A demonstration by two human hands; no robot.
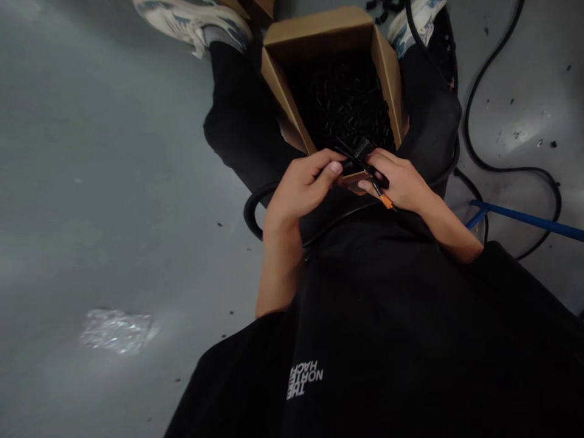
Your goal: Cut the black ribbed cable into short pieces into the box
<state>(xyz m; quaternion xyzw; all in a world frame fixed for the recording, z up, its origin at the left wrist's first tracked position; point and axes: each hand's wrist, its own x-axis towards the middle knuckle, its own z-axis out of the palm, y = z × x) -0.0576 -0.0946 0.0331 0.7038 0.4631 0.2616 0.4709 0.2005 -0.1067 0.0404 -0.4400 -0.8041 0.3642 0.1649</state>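
Note:
My left hand [303,185] is closed, thumb and fingers pinching a black hose [347,165] over the near rim of the cardboard box [292,109]. My right hand [401,182] is curled close beside it, around a slim black tool with an orange end [386,201]; the tool's kind is hard to make out. A ribbed black piece [364,148] shows between the fingertips of both hands. Many short black pieces [347,91] fill the box below. Fingers and dark clothing hide part of what the hands hold.
The box stands between my legs [246,115]. A long black hose [472,140] winds over the grey floor at right, near a blue bar [533,218]. Crumpled clear plastic [117,331] lies on the left. Small black bits are scattered about.

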